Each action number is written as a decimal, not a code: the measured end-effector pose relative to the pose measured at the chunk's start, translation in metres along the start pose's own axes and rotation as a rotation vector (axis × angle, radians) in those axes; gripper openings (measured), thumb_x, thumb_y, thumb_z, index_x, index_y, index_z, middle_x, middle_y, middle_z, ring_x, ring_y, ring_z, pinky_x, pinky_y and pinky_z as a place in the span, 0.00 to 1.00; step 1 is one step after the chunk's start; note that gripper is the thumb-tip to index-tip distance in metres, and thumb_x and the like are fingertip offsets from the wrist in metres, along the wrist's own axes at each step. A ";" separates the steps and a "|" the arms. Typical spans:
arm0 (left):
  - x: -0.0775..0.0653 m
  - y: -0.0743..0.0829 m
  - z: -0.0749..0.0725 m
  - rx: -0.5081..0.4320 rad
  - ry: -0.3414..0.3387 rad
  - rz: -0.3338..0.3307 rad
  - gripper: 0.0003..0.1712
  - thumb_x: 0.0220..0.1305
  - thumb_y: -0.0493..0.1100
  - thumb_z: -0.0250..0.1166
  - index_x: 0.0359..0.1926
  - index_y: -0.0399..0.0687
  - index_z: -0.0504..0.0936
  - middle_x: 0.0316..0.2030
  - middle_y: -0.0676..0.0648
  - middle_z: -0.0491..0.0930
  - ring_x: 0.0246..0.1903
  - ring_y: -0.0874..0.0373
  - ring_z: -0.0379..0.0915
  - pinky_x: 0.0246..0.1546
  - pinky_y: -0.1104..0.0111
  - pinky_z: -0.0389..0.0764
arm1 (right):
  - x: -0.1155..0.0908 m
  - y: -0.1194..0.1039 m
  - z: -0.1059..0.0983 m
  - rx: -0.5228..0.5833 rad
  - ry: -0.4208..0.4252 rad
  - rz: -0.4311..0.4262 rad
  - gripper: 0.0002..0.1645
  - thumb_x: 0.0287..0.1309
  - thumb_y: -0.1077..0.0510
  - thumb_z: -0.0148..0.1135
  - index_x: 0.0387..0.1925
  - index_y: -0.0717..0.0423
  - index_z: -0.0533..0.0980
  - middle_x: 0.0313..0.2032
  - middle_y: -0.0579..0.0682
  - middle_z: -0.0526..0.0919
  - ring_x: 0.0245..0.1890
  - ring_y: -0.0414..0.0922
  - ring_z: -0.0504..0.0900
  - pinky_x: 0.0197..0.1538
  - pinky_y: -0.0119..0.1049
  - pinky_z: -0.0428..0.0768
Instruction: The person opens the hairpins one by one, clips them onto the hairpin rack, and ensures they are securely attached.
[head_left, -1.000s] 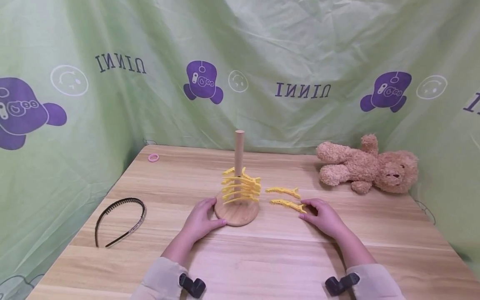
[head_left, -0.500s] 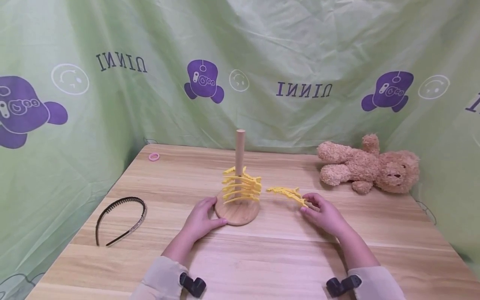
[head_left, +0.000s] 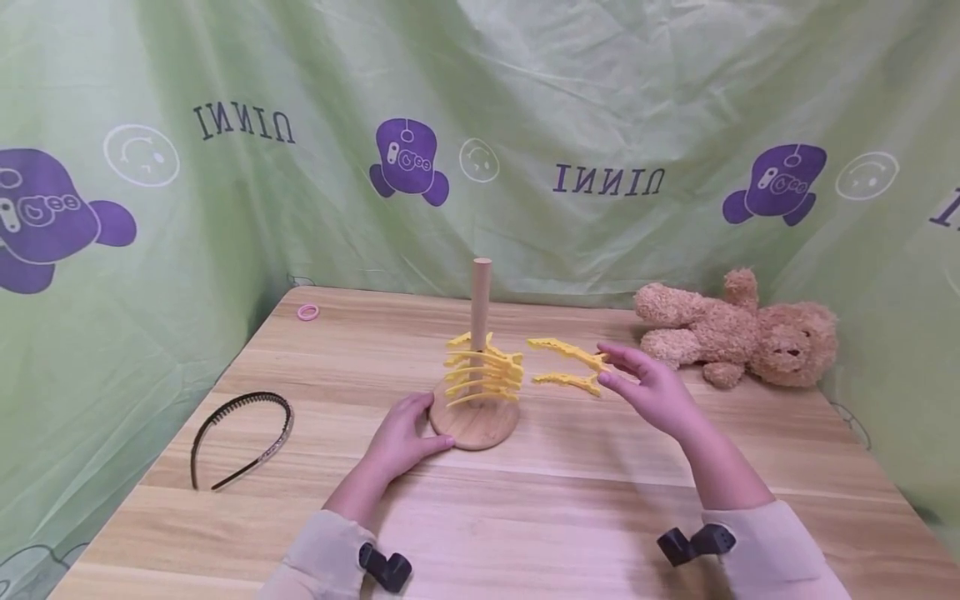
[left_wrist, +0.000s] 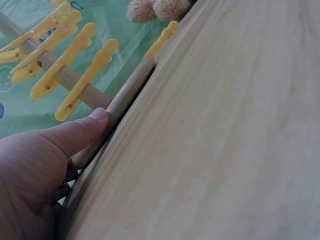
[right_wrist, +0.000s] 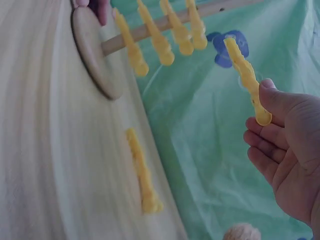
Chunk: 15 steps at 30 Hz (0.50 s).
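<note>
My left hand (head_left: pixel 405 437) grips the round base (head_left: pixel 480 432) of a wooden stand, its thumb on the near rim. From the base rises an upright post (head_left: pixel 480 304). Several yellow hair clips (left_wrist: pixel 89 82) are clamped across the post's lower part, one above another. In my right hand (head_left: pixel 651 393) a yellow hair clip (right_wrist: pixel 246 77) is pinched by its tail end between thumb and fingers. It is raised off the table, right of the stand, toothed end pointing left. Another yellow hair clip (head_left: pixel 564 381) lies on the table just below it in the head view.
A brown teddy bear (head_left: pixel 723 337) lies on its back at the far right. At the left is a black toothed headband (head_left: pixel 240 404). A pink hair tie (head_left: pixel 307 312) rests near the back left corner of the table (head_left: pixel 525 525). Green printed cloth (head_left: pixel 525 100) encloses the table.
My right hand has picked up the nearer hair clip and lifted it up and away from me, over the other loose clip. My left hand has stayed on the base.
</note>
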<state>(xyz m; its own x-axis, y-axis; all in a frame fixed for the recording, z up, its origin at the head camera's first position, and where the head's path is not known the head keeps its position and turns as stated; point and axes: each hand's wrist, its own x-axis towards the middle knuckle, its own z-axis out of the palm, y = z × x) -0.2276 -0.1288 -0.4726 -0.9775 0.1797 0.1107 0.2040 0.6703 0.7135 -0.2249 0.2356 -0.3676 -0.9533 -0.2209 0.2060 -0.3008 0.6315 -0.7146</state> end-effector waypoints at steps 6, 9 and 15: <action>0.000 0.000 0.000 -0.001 0.000 -0.009 0.49 0.48 0.53 0.77 0.65 0.32 0.70 0.65 0.35 0.70 0.68 0.38 0.62 0.71 0.47 0.62 | 0.012 -0.023 0.002 -0.069 0.009 -0.013 0.29 0.66 0.50 0.61 0.64 0.57 0.73 0.59 0.63 0.79 0.61 0.61 0.76 0.55 0.57 0.80; 0.000 0.000 0.000 0.002 0.001 -0.010 0.49 0.48 0.53 0.77 0.65 0.31 0.70 0.65 0.34 0.70 0.68 0.38 0.62 0.71 0.47 0.62 | 0.018 -0.032 0.006 -0.104 0.010 -0.036 0.27 0.65 0.50 0.62 0.62 0.56 0.74 0.57 0.62 0.80 0.57 0.59 0.79 0.47 0.48 0.84; -0.001 0.001 0.000 0.001 0.001 -0.006 0.49 0.48 0.53 0.77 0.65 0.31 0.70 0.65 0.34 0.71 0.68 0.38 0.62 0.71 0.47 0.62 | 0.030 -0.044 0.015 -0.165 0.053 -0.093 0.21 0.64 0.53 0.63 0.56 0.56 0.80 0.46 0.57 0.87 0.46 0.54 0.86 0.39 0.42 0.84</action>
<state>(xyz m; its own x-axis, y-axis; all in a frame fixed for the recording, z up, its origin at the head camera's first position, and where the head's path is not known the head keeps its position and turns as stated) -0.2267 -0.1289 -0.4721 -0.9787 0.1753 0.1071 0.1984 0.6717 0.7138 -0.2399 0.1899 -0.3395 -0.9200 -0.2471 0.3041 -0.3838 0.7244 -0.5726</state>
